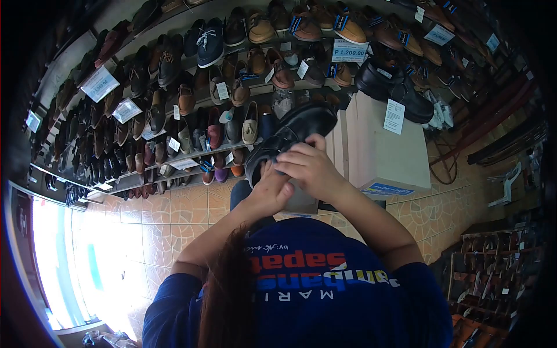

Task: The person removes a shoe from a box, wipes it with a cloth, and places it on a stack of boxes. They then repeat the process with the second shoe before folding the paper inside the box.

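Observation:
A black shoe (pixel 307 120) lies tilted in front of me, its toe pointing up and to the right. My left hand (pixel 271 188) is at the heel end, with fingertips at the shoe's opening. Across the strap area, my right hand (pixel 310 165) has its fingers bent and pressed together on the shoe's upper. The fingertips of both hands nearly meet near the opening, and what lies between them is too small to tell. Beneath and beside the shoe is a pale box (pixel 342 139).
A pair of black shoes (pixel 394 87) with a white tag stands on a large pale box (pixel 386 148) at the right. Shelves of shoes (pixel 185 95) with price signs fill the far side. A white chair (pixel 507 184) and another rack (pixel 493 261) are at the right.

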`<action>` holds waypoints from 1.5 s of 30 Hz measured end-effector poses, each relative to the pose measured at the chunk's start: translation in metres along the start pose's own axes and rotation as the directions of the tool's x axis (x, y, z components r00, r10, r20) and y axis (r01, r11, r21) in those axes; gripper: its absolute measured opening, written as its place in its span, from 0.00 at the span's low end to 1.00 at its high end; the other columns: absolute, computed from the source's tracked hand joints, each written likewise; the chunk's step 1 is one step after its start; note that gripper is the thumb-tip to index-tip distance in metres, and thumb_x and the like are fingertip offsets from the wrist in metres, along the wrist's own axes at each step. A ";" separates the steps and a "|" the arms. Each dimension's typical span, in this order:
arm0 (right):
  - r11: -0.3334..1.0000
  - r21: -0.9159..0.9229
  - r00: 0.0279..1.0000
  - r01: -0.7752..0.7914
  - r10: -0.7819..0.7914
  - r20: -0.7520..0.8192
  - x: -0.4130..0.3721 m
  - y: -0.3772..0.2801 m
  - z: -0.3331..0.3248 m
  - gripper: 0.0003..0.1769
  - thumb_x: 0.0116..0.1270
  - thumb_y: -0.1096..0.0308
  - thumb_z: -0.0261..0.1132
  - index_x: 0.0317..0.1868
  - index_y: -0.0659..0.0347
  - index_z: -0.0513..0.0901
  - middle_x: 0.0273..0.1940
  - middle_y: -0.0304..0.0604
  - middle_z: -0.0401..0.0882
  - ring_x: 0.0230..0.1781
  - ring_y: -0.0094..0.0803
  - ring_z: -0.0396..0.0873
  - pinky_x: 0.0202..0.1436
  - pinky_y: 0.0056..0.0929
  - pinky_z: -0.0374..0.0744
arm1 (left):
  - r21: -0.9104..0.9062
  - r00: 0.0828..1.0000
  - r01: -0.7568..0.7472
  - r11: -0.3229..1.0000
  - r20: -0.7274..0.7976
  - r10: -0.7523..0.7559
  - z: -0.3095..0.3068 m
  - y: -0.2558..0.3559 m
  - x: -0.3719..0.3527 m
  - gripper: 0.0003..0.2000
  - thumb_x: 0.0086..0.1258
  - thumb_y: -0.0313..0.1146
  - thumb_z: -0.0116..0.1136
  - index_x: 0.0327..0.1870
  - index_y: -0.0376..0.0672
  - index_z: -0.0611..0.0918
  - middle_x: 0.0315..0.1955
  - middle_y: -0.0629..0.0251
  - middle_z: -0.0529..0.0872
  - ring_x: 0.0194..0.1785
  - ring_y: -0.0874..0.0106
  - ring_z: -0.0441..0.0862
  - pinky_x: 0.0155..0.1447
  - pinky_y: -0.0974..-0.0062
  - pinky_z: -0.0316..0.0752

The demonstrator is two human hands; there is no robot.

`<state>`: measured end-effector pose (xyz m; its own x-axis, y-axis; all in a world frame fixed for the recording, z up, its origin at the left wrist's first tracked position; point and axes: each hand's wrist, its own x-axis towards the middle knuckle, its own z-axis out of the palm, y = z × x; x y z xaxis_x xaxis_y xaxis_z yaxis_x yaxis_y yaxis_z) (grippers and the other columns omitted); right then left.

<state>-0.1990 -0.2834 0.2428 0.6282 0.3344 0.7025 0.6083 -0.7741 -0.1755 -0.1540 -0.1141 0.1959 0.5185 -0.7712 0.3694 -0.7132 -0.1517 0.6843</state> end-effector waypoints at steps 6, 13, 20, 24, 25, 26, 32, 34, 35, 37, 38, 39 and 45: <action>0.956 -0.034 0.915 -0.293 0.270 -0.299 -0.012 0.009 0.000 0.17 0.49 0.83 0.62 0.37 0.53 0.84 0.36 0.36 0.80 0.33 0.33 0.75 0.48 0.36 0.64 | -0.564 0.957 0.268 0.781 0.065 -0.282 0.004 0.000 0.006 0.48 0.63 0.70 0.11 0.52 0.29 0.73 0.54 0.47 0.72 0.60 0.58 0.65 0.68 0.66 0.53; 0.934 -0.065 0.895 -0.351 0.315 -0.316 -0.012 -0.003 -0.002 0.16 0.49 0.82 0.62 0.39 0.57 0.82 0.36 0.41 0.79 0.40 0.37 0.75 0.47 0.35 0.67 | -0.878 0.883 0.370 0.302 0.231 -0.409 -0.002 0.014 0.008 0.53 0.56 0.77 0.18 0.61 0.30 0.66 0.62 0.54 0.68 0.66 0.65 0.62 0.71 0.69 0.50; 0.863 0.068 0.793 -0.501 0.489 -0.364 -0.014 0.007 0.006 0.15 0.50 0.81 0.59 0.40 0.58 0.79 0.40 0.45 0.79 0.45 0.41 0.75 0.51 0.35 0.69 | -0.949 0.929 0.261 0.179 0.196 -0.314 -0.015 0.026 0.027 0.44 0.60 0.74 0.26 0.52 0.39 0.76 0.59 0.54 0.71 0.64 0.62 0.64 0.70 0.65 0.52; 0.789 0.168 0.624 -0.592 0.579 -0.525 0.013 0.049 -0.005 0.15 0.51 0.82 0.60 0.40 0.58 0.80 0.39 0.45 0.79 0.42 0.39 0.76 0.46 0.31 0.72 | -0.915 0.935 0.306 0.263 0.237 -0.262 -0.008 0.015 0.017 0.48 0.59 0.75 0.25 0.60 0.33 0.68 0.64 0.55 0.66 0.67 0.64 0.61 0.71 0.67 0.49; 0.775 0.204 0.574 -0.598 0.592 -0.566 0.018 0.057 -0.008 0.15 0.51 0.82 0.60 0.40 0.58 0.81 0.39 0.44 0.79 0.42 0.38 0.76 0.46 0.31 0.72 | -0.904 0.936 0.319 0.286 0.253 -0.243 -0.009 0.012 0.017 0.51 0.59 0.75 0.24 0.64 0.30 0.63 0.66 0.56 0.63 0.69 0.65 0.59 0.72 0.69 0.48; 0.760 0.178 0.597 -0.625 0.613 -0.517 0.015 0.054 -0.004 0.15 0.50 0.79 0.60 0.40 0.55 0.79 0.39 0.40 0.78 0.42 0.39 0.75 0.50 0.38 0.63 | -0.921 0.936 0.309 0.238 0.251 -0.246 -0.010 0.010 0.018 0.51 0.59 0.75 0.25 0.64 0.30 0.63 0.66 0.55 0.63 0.68 0.65 0.59 0.72 0.69 0.48; 0.868 0.107 0.805 -0.485 0.491 -0.333 -0.022 -0.009 0.026 0.15 0.50 0.79 0.59 0.39 0.55 0.81 0.37 0.40 0.78 0.41 0.37 0.76 0.48 0.38 0.64 | -0.956 0.918 0.293 -0.026 0.289 -0.273 -0.017 -0.024 0.016 0.51 0.56 0.77 0.27 0.62 0.32 0.65 0.61 0.57 0.69 0.64 0.66 0.65 0.70 0.70 0.53; 0.855 0.137 0.775 -0.499 0.512 -0.371 -0.011 0.003 0.019 0.16 0.50 0.79 0.59 0.40 0.54 0.81 0.36 0.39 0.78 0.41 0.36 0.75 0.47 0.38 0.64 | -0.938 0.898 0.343 -0.040 0.340 -0.279 -0.012 -0.027 0.014 0.52 0.54 0.78 0.28 0.62 0.34 0.66 0.58 0.58 0.71 0.63 0.67 0.67 0.68 0.70 0.56; 0.852 0.135 0.767 -0.505 0.515 -0.382 -0.004 0.009 0.014 0.16 0.50 0.79 0.60 0.40 0.54 0.81 0.36 0.39 0.78 0.40 0.36 0.75 0.47 0.39 0.64 | -0.942 0.913 0.335 -0.018 0.330 -0.239 -0.015 -0.010 0.022 0.52 0.53 0.79 0.27 0.62 0.34 0.66 0.58 0.58 0.72 0.62 0.67 0.67 0.68 0.70 0.56; 0.854 0.129 0.757 -0.505 0.509 -0.409 0.011 0.015 0.008 0.16 0.49 0.78 0.60 0.40 0.54 0.81 0.36 0.38 0.78 0.39 0.35 0.76 0.47 0.39 0.64 | -0.952 0.942 0.306 0.032 0.298 -0.152 -0.022 0.023 0.040 0.53 0.52 0.80 0.27 0.62 0.36 0.66 0.58 0.59 0.72 0.62 0.67 0.67 0.67 0.70 0.57; 0.908 0.040 0.834 -0.416 0.399 -0.381 0.007 0.004 0.011 0.16 0.49 0.77 0.62 0.40 0.54 0.81 0.36 0.38 0.79 0.37 0.35 0.76 0.46 0.39 0.64 | -0.957 0.945 0.290 0.004 0.286 -0.161 -0.024 0.020 0.042 0.53 0.51 0.80 0.27 0.63 0.36 0.65 0.58 0.59 0.72 0.63 0.67 0.67 0.67 0.70 0.57; 0.934 0.018 0.877 -0.356 0.341 -0.339 -0.003 -0.007 0.013 0.16 0.49 0.77 0.62 0.40 0.54 0.81 0.35 0.37 0.79 0.37 0.36 0.76 0.46 0.39 0.64 | -0.961 0.946 0.275 -0.025 0.275 -0.172 -0.027 0.014 0.041 0.53 0.51 0.81 0.27 0.63 0.36 0.64 0.59 0.60 0.71 0.63 0.67 0.67 0.67 0.71 0.57; 0.919 -0.011 0.865 -0.395 0.368 -0.341 -0.004 0.016 0.007 0.17 0.49 0.78 0.61 0.40 0.52 0.82 0.34 0.34 0.78 0.35 0.34 0.76 0.49 0.40 0.62 | -0.924 0.906 0.375 -0.078 0.383 -0.181 -0.013 0.011 0.028 0.54 0.49 0.82 0.27 0.63 0.38 0.63 0.54 0.61 0.72 0.58 0.69 0.69 0.62 0.73 0.61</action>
<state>-0.1883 -0.2932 0.2322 0.6019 -0.1788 0.7783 0.3049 -0.8493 -0.4309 -0.1408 -0.1292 0.2223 0.4181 -0.9079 -0.0308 0.6861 0.2933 0.6658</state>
